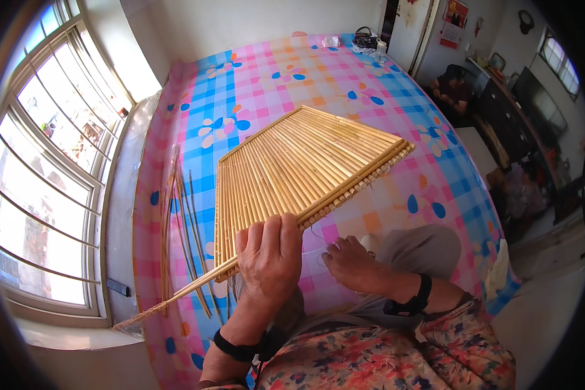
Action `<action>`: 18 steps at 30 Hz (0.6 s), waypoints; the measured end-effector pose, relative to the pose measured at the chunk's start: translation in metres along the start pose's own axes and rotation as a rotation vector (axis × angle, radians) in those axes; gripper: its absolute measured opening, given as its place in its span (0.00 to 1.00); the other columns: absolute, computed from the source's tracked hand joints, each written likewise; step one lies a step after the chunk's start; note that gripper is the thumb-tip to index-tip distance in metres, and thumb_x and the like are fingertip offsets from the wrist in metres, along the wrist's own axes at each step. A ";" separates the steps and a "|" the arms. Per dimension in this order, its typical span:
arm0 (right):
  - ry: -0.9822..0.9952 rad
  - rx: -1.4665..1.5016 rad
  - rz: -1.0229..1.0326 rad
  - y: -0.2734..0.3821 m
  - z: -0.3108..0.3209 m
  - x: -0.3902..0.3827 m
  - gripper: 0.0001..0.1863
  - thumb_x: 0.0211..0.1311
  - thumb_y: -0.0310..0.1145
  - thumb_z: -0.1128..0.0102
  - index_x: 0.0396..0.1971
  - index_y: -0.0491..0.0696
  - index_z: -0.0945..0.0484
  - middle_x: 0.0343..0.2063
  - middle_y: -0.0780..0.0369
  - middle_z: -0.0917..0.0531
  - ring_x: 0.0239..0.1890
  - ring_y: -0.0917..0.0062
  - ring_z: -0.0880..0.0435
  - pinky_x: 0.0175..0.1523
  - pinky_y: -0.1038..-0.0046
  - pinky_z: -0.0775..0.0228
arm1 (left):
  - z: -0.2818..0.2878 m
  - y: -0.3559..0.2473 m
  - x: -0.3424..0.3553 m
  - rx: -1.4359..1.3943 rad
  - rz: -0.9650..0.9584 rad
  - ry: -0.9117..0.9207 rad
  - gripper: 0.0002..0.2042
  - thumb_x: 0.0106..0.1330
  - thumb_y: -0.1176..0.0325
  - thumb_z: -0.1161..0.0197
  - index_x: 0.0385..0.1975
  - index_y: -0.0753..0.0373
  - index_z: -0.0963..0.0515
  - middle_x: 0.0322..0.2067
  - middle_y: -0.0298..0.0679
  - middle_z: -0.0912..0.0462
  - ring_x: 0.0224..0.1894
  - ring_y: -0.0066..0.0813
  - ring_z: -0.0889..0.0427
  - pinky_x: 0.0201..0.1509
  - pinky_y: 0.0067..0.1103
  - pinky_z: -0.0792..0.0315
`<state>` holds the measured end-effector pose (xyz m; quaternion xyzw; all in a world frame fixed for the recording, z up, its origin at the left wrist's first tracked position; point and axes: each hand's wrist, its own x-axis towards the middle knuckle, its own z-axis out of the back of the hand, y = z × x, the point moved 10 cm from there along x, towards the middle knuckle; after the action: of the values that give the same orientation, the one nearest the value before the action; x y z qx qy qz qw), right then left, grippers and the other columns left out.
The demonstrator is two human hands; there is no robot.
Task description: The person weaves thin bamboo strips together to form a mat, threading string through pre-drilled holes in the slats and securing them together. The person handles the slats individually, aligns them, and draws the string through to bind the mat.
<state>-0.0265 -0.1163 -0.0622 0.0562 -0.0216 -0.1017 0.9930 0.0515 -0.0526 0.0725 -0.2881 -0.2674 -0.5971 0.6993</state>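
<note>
Left hand (270,257) grips reed panel (299,166) by its edge; right hand (353,263) curled near thread (314,234); cannot tell if pinching

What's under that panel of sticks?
A checked, flowered sheet shows beyond the panel, which the left hand grips; anything directly behind the sticks is covered, so I can't tell.

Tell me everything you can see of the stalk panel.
The stalk panel is straw-yellow and slightly glossy, made of slender, bamboo-like stalks lying side by side, with crosswise rods along its near edge. Round cut ends show there, toward the right. It slants above the patterned sheet. The left hand grips the near edge, where a long rod with a frayed tip juts out to the lower left.
</note>
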 end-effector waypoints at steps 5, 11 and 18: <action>-0.500 0.872 -0.355 -0.042 0.062 -0.010 0.24 0.56 0.32 0.32 0.51 0.41 0.27 0.47 0.53 0.21 0.51 0.63 0.20 0.55 0.64 0.29 | -0.004 -0.004 -0.008 -0.020 -0.001 0.046 0.19 0.51 0.71 0.31 0.44 0.62 0.26 0.34 0.38 0.24 0.34 0.37 0.25 0.37 0.33 0.34; -0.399 1.170 -0.153 -0.013 0.033 0.017 0.16 0.62 0.31 0.36 0.47 0.41 0.24 0.43 0.57 0.20 0.43 0.70 0.20 0.45 0.70 0.27 | -0.005 -0.007 -0.004 0.014 -0.002 0.130 0.20 0.53 0.70 0.32 0.47 0.62 0.26 0.37 0.37 0.24 0.37 0.35 0.24 0.39 0.32 0.34; -0.740 0.613 0.159 0.007 0.096 -0.010 0.06 0.54 0.25 0.35 0.32 0.44 0.22 0.42 0.58 0.22 0.43 0.66 0.22 0.43 0.68 0.27 | -0.011 -0.006 -0.004 -0.028 0.018 0.112 0.16 0.54 0.71 0.33 0.42 0.63 0.27 0.42 0.40 0.20 0.46 0.36 0.20 0.45 0.31 0.31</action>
<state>-0.0403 -0.1175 0.0332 0.3045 -0.4066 -0.0277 0.8609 0.0453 -0.0582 0.0628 -0.2663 -0.2169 -0.6096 0.7144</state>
